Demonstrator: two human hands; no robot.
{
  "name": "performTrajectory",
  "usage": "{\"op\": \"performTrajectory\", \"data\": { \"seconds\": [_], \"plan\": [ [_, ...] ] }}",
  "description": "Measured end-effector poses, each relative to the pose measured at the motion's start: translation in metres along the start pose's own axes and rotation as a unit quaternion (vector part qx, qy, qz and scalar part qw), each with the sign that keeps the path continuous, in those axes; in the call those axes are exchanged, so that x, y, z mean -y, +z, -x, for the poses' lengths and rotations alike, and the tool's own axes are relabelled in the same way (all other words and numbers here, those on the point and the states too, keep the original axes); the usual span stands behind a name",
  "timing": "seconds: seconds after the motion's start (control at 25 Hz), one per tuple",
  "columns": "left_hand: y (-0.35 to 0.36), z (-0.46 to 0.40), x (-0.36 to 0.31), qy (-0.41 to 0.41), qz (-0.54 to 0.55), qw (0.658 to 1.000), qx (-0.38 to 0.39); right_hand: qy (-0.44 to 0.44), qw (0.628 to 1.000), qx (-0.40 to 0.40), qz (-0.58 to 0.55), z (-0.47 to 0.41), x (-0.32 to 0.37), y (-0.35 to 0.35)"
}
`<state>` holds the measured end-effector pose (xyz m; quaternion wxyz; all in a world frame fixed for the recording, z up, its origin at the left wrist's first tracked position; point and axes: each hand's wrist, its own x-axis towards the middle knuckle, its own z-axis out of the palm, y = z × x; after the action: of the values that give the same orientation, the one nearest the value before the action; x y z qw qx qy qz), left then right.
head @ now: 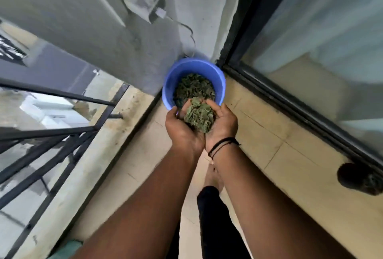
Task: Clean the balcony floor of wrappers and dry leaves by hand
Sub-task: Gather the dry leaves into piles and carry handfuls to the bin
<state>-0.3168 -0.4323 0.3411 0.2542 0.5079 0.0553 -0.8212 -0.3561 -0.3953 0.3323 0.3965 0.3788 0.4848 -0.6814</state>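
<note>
**Mia:** From the head camera, we have a big clump of dry leaves (pixel 199 118) cupped in both hands. What do we do with it?

**Sam:** We drop it in the blue bucket (pixel 220 80). The bucket sits on the balcony floor (pixel 275 134), tucked in the far corner where the grey wall (pixel 132 55) meets the frame of the glass door (pixel 310 37). It already has lots of leaves inside.

**Mia:** How do we do it well?

**Sam:** I think we should push our hands a bit further out, so the clump hangs right over the middle of the bucket. Now it is only at the near rim. Then we go low and open slowly, so no bits fall on the floor. The railing (pixel 62 134) is on the left, so bits could blow out that way.

**Mia:** How are our hands now?

**Sam:** Our left hand (pixel 182 130) and right hand (pixel 222 123) are side by side, heels touching, palms up like a bowl. The fingers curl up around the leaves and hold them in. Both arms reach straight out in front of us. The right wrist has a black band (pixel 222 144).

**Mia:** Is anything else there?

**Sam:** A dark round thing (pixel 360 179) lies at the right edge of the floor by the door. It is too blurry to tell what it is.
</note>
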Motion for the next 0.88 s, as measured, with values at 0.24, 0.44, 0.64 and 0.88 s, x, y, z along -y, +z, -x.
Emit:
{"op": "performTrajectory", "data": {
  "seconds": [0.24, 0.44, 0.64, 0.88],
  "plan": [
    [0.006, -0.088, -0.023, 0.082, -0.153, 0.980, -0.099, 0.031, 0.994, -0.023, 0.104, -0.116, -0.028, 0.029],
    [-0.084, -0.154, -0.022, -0.099, -0.367, 0.922, -0.070, 0.025, 0.969, -0.014, 0.247, -0.103, 0.004, 0.034],
    [-0.292, -0.212, 0.009, -0.036, -0.826, 0.560, -0.053, 0.060, 0.986, 0.021, 0.153, -0.039, 0.035, 0.022],
    [0.067, 0.069, -0.080, -0.010, -0.494, 0.869, 0.035, 0.027, 0.991, 0.031, 0.127, 0.103, 0.073, 0.013]
  ]
}}
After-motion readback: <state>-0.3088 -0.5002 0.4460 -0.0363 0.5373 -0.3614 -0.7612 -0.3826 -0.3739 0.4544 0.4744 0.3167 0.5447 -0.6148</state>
